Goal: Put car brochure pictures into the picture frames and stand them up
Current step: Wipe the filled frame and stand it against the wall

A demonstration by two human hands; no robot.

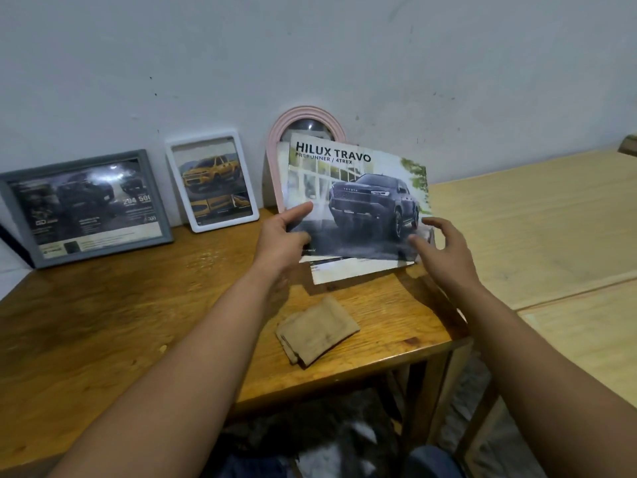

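Hilux Travo brochure (358,201) is held tilted above the wooden table (138,305), pinched at its lower left edge by the left hand (282,236), with the right hand (444,250) spread and released just beside its lower right corner, in front of the pink arched frame (306,115) leaning against the wall.

The brochure (358,198) reads "HILUX TRAVO", its truck's grille "TOYOTA"; the grey frame (86,208) shows "204".
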